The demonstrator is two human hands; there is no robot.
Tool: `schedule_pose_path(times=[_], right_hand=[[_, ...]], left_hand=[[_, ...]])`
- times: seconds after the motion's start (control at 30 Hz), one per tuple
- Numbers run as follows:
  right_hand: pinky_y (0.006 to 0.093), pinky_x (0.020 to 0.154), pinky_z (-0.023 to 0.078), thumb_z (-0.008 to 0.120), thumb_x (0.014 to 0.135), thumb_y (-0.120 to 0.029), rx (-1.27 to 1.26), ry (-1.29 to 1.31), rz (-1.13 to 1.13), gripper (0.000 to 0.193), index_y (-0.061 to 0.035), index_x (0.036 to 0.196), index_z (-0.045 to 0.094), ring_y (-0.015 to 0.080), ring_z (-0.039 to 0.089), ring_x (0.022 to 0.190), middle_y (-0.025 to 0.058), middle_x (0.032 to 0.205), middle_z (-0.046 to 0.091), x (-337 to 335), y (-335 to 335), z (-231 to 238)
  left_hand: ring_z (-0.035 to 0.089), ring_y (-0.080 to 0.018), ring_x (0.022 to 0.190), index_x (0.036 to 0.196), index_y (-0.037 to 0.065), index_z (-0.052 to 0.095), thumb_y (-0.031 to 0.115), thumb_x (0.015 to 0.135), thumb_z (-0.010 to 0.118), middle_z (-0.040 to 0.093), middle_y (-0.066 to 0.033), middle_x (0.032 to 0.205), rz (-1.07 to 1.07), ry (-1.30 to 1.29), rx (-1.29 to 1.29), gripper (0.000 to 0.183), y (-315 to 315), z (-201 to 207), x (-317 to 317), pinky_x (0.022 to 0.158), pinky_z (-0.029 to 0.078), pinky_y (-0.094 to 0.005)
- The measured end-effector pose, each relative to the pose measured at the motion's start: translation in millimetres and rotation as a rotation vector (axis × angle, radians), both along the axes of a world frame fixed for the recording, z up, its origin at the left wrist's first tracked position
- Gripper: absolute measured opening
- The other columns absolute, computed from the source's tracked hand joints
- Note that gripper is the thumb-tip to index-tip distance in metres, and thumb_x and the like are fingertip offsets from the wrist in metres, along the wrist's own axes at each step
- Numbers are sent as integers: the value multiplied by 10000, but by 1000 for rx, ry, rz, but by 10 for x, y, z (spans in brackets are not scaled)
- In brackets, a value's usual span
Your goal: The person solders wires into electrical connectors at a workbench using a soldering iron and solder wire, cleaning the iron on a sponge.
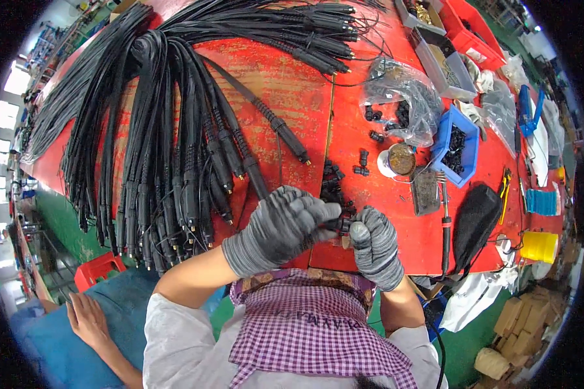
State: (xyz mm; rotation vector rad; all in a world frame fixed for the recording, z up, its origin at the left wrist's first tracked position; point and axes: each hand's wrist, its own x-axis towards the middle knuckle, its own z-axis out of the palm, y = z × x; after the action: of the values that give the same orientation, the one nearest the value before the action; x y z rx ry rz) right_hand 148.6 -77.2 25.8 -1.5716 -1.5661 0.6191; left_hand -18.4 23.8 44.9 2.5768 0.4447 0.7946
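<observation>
Both my hands wear grey striped knit gloves and meet at the near edge of the red table. My left hand (285, 223) is closed, fingers curled, round the dark end of a black piece that points to the right. My right hand (376, 247) pinches a small black plastic fitting (344, 225) in the gap between the hands. The fingers hide most of both pieces, so I cannot tell whether they are joined. Beyond my left hand, a black cable plug (256, 178) runs up to the glove. Loose black fittings (331, 185) lie just past the hands.
Bundled black cables (156, 129) cover the table's left. At right are a plastic bag (402, 97), a blue bin (457, 146), a round tin (401, 160), a soldering iron (446, 223) and a black pouch (479, 217). Another person's hand (89, 319) rests on blue cloth at lower left.
</observation>
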Motion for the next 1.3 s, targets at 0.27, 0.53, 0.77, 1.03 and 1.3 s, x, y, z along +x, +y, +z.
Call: schedule_pose_path(times=[0.27, 0.53, 0.77, 1.03, 1.3], right_hand=[[398, 560, 382, 539, 775, -120, 194, -191, 77, 100, -38, 754, 485, 301, 473, 614, 119, 664, 472, -98, 74, 42], [384, 547, 377, 521, 787, -131, 141, -198, 139, 110, -52, 738, 461, 291, 464, 617, 111, 669, 475, -35, -13, -109], [378, 564, 370, 473, 816, -133, -119, -77, 32, 130, -41, 726, 456, 294, 453, 622, 126, 664, 457, -86, -154, -270], [383, 579, 365, 460, 820, -130, 165, -272, 171, 123, -42, 734, 452, 290, 445, 630, 124, 672, 453, -164, -56, -226], [309, 476, 330, 413, 871, -213, -39, -50, 73, 264, -47, 666, 397, 213, 421, 503, 76, 557, 412, -179, -168, -373]], left_hand=[[542, -185, 685, 993, 112, 565, 252, 695, 633, 558, -18, 740, 77, 100, -7, 335, -38, -111, -103, 611, 421, -326], [556, -246, 663, 945, 95, 559, 259, 770, 511, 545, -94, 670, -24, 61, -358, 244, -135, -115, -139, 620, 429, -342], [532, -219, 621, 939, 45, 537, 285, 738, 563, 543, -72, 690, 104, 47, 136, 314, -279, -325, -155, 604, 415, -320], [568, -255, 712, 922, 67, 552, 367, 785, 483, 572, -98, 727, 42, 522, -425, 337, -259, -238, -251, 604, 438, -347], [544, -218, 644, 776, 98, 534, 322, 768, 491, 540, -56, 667, 94, 123, -160, 229, -354, -427, -241, 603, 406, -335]])
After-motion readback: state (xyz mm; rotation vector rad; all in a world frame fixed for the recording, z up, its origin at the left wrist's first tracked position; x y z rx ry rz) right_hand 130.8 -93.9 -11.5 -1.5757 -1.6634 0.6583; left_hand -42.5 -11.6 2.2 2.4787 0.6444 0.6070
